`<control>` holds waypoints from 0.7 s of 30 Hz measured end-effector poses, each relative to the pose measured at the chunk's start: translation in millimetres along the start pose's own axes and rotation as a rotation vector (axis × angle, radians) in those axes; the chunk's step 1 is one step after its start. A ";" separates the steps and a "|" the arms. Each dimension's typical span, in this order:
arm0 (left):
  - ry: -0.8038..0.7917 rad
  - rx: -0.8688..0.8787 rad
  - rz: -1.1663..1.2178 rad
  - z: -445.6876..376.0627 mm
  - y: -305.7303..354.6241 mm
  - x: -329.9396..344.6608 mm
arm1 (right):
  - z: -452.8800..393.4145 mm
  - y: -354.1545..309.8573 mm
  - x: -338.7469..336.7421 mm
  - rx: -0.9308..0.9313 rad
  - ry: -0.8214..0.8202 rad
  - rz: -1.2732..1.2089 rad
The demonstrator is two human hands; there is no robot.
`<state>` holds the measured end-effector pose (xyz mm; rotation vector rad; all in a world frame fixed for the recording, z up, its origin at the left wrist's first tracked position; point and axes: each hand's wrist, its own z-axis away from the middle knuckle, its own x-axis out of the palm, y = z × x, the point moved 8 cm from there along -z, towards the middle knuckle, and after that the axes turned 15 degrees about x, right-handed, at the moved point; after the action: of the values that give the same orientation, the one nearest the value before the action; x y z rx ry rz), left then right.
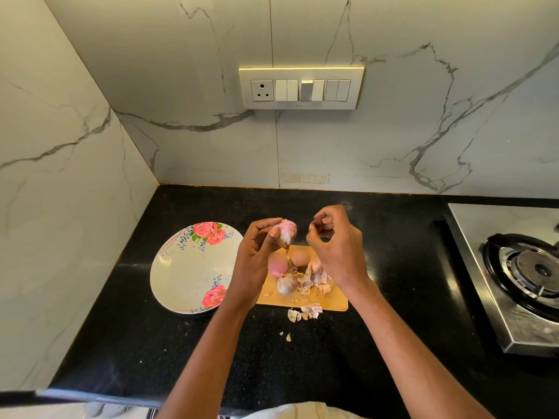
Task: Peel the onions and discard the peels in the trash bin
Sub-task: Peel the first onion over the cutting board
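My left hand (257, 255) holds a pale pink onion (286, 231) up above the wooden cutting board (329, 300), fingers and thumb curled round it. My right hand (335, 246) hovers just right of the onion with its fingers curled; whether it pinches a scrap of peel I cannot tell. On the board lie a peeled pink onion (277, 264), an orange-brown onion (300, 257), a purplish unpeeled onion (286, 284) and another partly hidden onion (316, 265). Dry peels (314, 282) lie heaped on the board. More peels (305, 312) lie on the counter before it. No trash bin is in view.
A white plate with rose prints (187, 270) sits left of the board on the black counter (136, 328). A steel gas stove (520, 276) stands at the right. Marble walls close the corner at left and behind, with a switch panel (301, 88).
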<state>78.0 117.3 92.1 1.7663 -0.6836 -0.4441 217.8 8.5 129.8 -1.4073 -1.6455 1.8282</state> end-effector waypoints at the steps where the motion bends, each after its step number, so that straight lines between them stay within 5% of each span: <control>1: 0.001 -0.002 -0.001 -0.2 -0.2 -0.7 | -1.7 3.6 0.1 0.015 -0.013 -0.011; 7: -0.013 0.029 0.008 -2.8 3.2 1.9 | 4.6 11.4 21.0 0.193 -0.257 -0.261; 21: -0.055 0.028 -0.004 -3.3 7.0 0.2 | 4.9 14.9 14.3 0.199 -0.196 -0.245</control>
<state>78.6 118.3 99.7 1.7875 -0.7284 -0.4894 212.7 12.2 109.5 -0.9268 -1.5907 1.9697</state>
